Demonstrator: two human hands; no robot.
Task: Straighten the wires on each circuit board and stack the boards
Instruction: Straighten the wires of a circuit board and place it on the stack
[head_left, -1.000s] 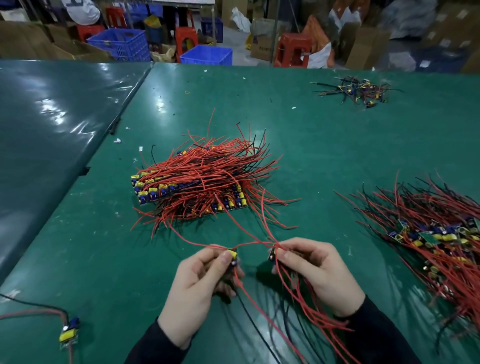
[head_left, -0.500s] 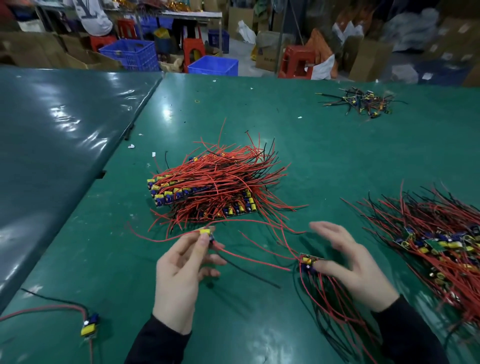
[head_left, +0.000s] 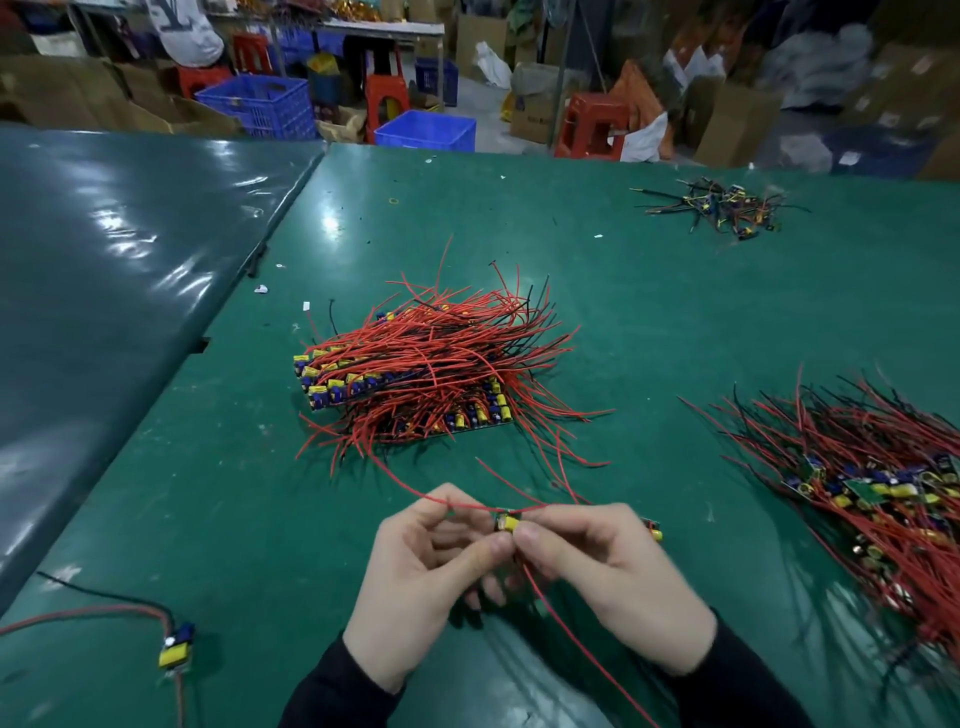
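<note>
While your two hands meet low at centre of the green table (head_left: 675, 322), they share one small circuit board (head_left: 506, 521) between them. Your left hand (head_left: 421, 582) pinches the board's left end with curled thumb and forefinger; your right hand (head_left: 608, 577) pinches its right end, thumb tip against the yellow component. Both hands are narrow, fingers curled, closed on the board. One red wire (head_left: 415, 483) arcs from the board toward 10 o'clock; another red wire (head_left: 582, 644) trails from under your right thumb toward 5 o'clock, off the bottom edge.

Just beside your right knuckles, at 3 o'clock of the held board, a second board (head_left: 652, 529) shows a yellow tip; whether your fingers grip it cannot be told.

At 12 o'clock of your hands sits the stacked pile of boards (head_left: 410, 387), boards aligned in rows, red and black leads fanning toward 3 o'clock. At 3 o'clock, near the right edge, lies the loose heap of unsorted boards (head_left: 872, 483), wires tangled. At 1 o'clock, far across the table, a small dark cluster of parts (head_left: 722, 205). At 8 o'clock, well apart, a lone board (head_left: 175, 649) with red and black leads running to the left edge.

Beyond the table: blue crates (head_left: 260, 104), red stools (head_left: 592, 127), cardboard boxes (head_left: 737, 122).
</note>
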